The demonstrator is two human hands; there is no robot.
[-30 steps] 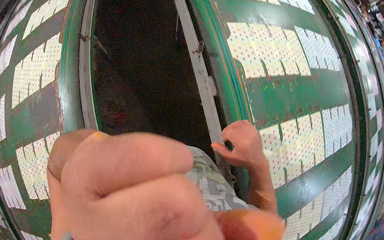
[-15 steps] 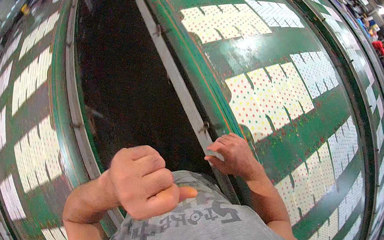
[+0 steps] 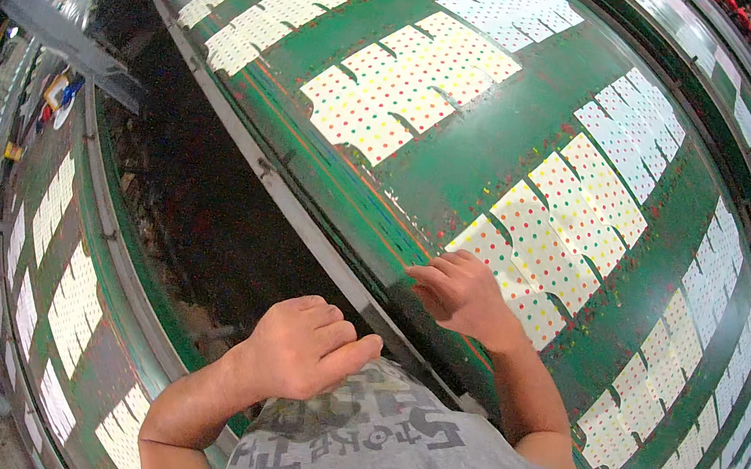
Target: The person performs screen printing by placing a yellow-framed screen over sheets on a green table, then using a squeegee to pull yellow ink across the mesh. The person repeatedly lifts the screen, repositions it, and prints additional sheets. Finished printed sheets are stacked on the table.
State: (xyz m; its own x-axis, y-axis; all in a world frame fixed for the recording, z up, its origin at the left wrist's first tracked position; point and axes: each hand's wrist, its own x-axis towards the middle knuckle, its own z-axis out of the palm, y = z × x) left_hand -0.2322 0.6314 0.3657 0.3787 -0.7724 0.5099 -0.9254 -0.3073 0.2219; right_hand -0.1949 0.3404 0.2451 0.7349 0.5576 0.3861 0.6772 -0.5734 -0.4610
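Note:
My left hand [image 3: 307, 347] is curled into a loose fist in front of my grey shirt, its thumb along the side. Nothing sticks out of it, though its palm is turned from view. My right hand [image 3: 460, 293] hovers by the rail of a long green table, fingers bent in toward the thumb, with nothing showing between them. Just beyond it lies a white fabric panel with coloured dots [image 3: 549, 239], with notched edges. Whether the fingers touch this panel, I cannot tell. A similar dotted panel [image 3: 410, 86] lies farther along the table.
The green table [image 3: 506, 107] carries several rows of dotted panels. A dark gap [image 3: 197, 175] separates its metal rail [image 3: 315, 239] from a second table with panels [image 3: 76, 304] at left. A grey beam [image 3: 70, 39] crosses the gap's far end.
The view has swung, bringing more of the right-hand table into sight. My left fist has dropped lower and farther from the camera. My right hand now overlaps the near dotted panel's corner.

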